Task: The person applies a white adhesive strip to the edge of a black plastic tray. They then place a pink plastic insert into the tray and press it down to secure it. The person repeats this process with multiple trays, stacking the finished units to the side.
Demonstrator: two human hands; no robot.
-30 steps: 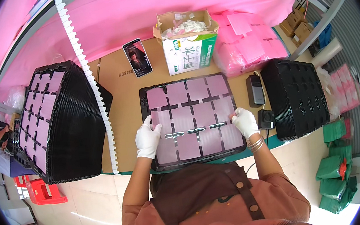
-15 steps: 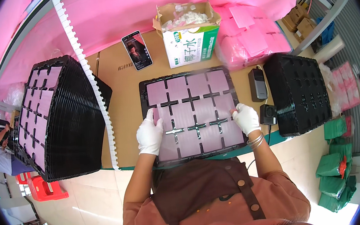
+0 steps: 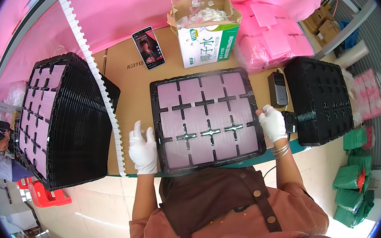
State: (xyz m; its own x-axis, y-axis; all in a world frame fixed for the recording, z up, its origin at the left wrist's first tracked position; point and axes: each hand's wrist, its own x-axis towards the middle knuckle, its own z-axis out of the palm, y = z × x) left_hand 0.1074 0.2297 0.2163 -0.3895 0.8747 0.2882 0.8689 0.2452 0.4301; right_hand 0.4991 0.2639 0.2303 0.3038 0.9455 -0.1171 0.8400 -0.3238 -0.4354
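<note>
A black plastic tray (image 3: 159,136) lies flat in front of me, its cells filled with mauve-pink flat pieces (image 3: 202,153) between raised cross-shaped ribs. Just off its left edge is my left hand (image 3: 143,151), white-gloved, fingers spread and holding nothing. My right hand (image 3: 273,124), also gloved but with a bare fingertip showing, is at the tray's right edge. Its fingers are loosely bent and somewhat apart, with nothing visible in them. Whether it touches the rim is hard to see.
On the left stands a tall stack of black trays (image 3: 78,131), pink pieces on top; another black stack (image 3: 321,100) is at right. Behind are a phone (image 3: 149,48), an open carton (image 3: 203,45) of white scraps and pink bundles (image 3: 272,31). A power bank (image 3: 278,89) lies near my right hand.
My left hand has left the tray's left side, moving left and spreading its fingers. My right hand has shifted slightly right, off the pink pieces to the tray's edge.
</note>
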